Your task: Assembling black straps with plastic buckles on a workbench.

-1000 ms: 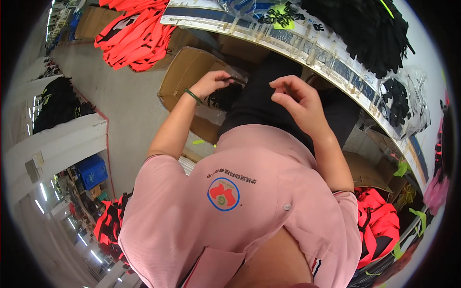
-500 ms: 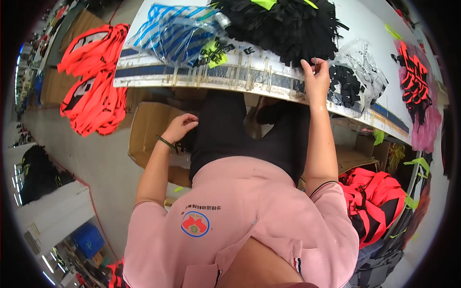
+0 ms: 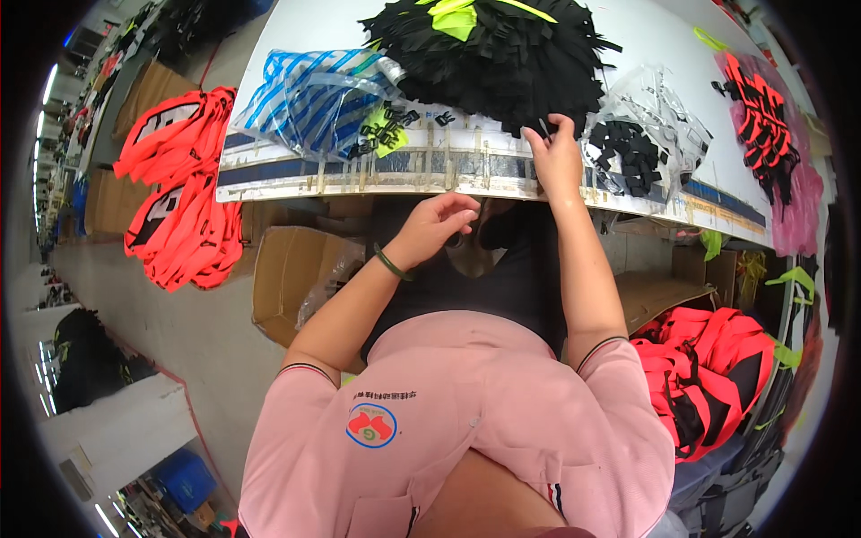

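My right hand point(image 3: 558, 160) is at the near edge of a large pile of black fabric strips point(image 3: 502, 63) on the white table point(image 3: 619, 27). Its thumb and index finger close around a thin grey object too small to make out. Just in front of the table edge hovers my left hand point(image 3: 435, 224), fingers loosely bent and apart, with nothing seen in it. To the right of my right hand, short black pieces point(image 3: 626, 154) lie in a clear plastic bag point(image 3: 668, 117). Small black buckles point(image 3: 384, 134) sit beside a blue-striped plastic bag point(image 3: 309, 99).
Orange-red straps with black parts point(image 3: 762, 108) lie on pink plastic at the table's right. Bundled orange-red pieces point(image 3: 179, 188) hang left of the table. A cardboard box point(image 3: 278, 278) stands below the edge, and an orange-red and black heap point(image 3: 708, 377) is beside my right arm.
My left hand has risen and moved right toward the table edge. My right hand has shifted left along the black strips, with the thin grey object still at its fingertips. The view has tilted slightly.
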A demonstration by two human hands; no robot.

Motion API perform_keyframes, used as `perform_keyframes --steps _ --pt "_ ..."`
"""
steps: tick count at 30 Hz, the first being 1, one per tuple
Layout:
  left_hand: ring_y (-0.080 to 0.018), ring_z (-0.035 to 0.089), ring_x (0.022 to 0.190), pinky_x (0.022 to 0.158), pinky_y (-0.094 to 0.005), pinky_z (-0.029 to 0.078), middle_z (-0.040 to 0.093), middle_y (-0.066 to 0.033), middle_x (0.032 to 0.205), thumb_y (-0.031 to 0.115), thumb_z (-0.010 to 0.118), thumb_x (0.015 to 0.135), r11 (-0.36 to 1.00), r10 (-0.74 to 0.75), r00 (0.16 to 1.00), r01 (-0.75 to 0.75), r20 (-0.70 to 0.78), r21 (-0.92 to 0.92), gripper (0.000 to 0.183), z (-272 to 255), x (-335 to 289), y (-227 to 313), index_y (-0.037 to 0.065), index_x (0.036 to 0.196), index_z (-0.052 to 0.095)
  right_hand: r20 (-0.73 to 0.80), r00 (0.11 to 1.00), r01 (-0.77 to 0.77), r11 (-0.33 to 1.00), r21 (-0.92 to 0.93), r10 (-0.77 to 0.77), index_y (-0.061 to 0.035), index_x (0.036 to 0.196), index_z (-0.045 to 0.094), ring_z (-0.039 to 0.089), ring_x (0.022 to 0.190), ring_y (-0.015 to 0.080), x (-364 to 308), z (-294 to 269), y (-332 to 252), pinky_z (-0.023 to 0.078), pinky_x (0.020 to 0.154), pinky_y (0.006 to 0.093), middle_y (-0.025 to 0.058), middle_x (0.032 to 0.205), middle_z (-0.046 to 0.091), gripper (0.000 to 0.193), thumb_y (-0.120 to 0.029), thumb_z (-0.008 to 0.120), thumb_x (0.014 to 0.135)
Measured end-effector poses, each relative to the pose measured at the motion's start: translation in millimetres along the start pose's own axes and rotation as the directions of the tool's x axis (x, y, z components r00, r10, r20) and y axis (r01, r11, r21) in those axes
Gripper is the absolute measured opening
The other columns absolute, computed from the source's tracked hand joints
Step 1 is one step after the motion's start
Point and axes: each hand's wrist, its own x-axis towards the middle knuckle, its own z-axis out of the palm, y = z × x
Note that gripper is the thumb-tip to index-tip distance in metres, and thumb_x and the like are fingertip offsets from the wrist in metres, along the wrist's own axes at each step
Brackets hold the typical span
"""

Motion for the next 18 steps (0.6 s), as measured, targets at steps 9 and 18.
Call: perform_keyframes --steps 9,18 --pt "-0.0118 0.058 0.079 0.075 -0.0242 0.048 0.06 -0.0069 0.093 0.014 0.055 0.09 0.992 -0.121 0.992 0.121 0.029 -0.026 0.019 10 6 -6 0.0 0.104 0.058 0.09 0.996 0.008 0.977 -0.212 0.012 -0.0061 0.097 0.053 0.062 0.078 0.0361 25 -7 7 0.047 0.067 0.0428 0.0169 0.082 0.065 0.035 -0.032 0.066 0.078" --pt "-0.011 0.058 0.078 0.072 -0.0228 0.048 0.06 -0.0059 0.095 0.012 0.053 0.09 0.99 -0.127 0.992 0.126 -0.012 -0.063 0.021 4 0 -19 0.001 0.108 0.056 0.176 0.984 -0.004 1.0 -0.012 0.006 -0.0029 0.08 0.055 0.061 0.067 0.0302 14 -5 14 0.047 0.061 0.039 0.0148 0.071 0.062 0.026 -0.026 0.066 0.077"
